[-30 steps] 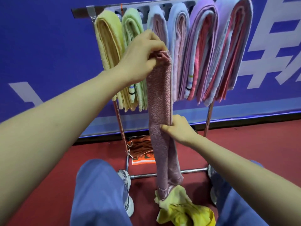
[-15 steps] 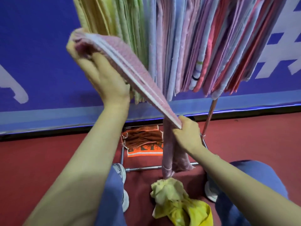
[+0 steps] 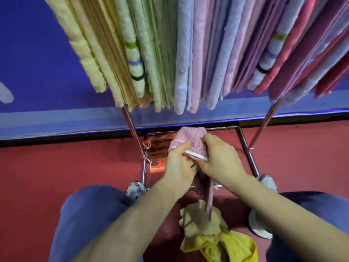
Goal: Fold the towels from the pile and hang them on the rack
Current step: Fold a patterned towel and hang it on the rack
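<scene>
Both hands pinch the pink towel (image 3: 189, 143) below the rack (image 3: 261, 127): left hand (image 3: 179, 165) and right hand (image 3: 221, 159) each keep a curled grip on its folded edge.

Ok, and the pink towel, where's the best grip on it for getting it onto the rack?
Probably the doubled upper end of the pink towel, pinched from either side, as the left hand and right hand do. Its bend faces the rack; the loose tail hangs down, so gripping there could undo the fold.
</scene>
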The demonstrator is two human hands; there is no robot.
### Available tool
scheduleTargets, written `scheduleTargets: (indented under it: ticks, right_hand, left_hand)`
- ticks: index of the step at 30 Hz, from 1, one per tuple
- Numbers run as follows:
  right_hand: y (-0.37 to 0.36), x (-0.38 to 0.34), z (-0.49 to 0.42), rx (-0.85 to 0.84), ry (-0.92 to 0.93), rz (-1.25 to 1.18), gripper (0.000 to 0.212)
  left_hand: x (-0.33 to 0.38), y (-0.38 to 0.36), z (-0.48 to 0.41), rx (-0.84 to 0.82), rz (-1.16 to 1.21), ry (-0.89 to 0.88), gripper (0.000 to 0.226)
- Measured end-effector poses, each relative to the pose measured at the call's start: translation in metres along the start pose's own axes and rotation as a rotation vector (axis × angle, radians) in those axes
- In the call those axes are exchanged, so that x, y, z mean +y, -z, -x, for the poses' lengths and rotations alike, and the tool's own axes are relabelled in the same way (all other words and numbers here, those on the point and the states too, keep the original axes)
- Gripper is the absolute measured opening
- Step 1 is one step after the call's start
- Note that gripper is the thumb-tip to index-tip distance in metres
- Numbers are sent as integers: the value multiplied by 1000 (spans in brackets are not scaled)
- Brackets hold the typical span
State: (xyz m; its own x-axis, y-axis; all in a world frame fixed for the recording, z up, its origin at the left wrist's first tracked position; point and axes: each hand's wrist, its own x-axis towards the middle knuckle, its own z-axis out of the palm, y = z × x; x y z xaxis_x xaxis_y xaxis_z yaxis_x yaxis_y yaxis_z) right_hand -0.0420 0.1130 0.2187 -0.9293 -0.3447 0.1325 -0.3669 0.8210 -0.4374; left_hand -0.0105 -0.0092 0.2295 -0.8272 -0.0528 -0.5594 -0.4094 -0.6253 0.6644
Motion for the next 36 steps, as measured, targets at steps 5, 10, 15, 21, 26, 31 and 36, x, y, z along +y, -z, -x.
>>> scheduleTargets:
  ticks: [5,10,15,21,26,31,36]
  right_hand:
    - [-3,6,-4,-112,-136,-539,37]
    - [1,14,-17,36,-131,-509,41]
    - [-8,18,-26,59,-108,-437,41]
    - [-21,21,-17,-61,-69,-346,51]
    - [-27,21,-19,92,-143,-381,37]
    - [-18,23,-23,237,-91,-304,37]
    - [-19,18,-19,194,32,-217,39]
  left_hand:
    - [5,3,-23,-40,130,27,28]
    - [23,-9,-22,-115,180,-5,36]
    - [24,-15,-24,-161,165,-138,51]
    - [20,-10,-29,-64,136,-84,52]
    - [18,-14,-25,-68,132,-166,49]
    - [11,-7,-30,13,-6,-189,38]
    - [-4,-9,-26,-22,-162,-172,43]
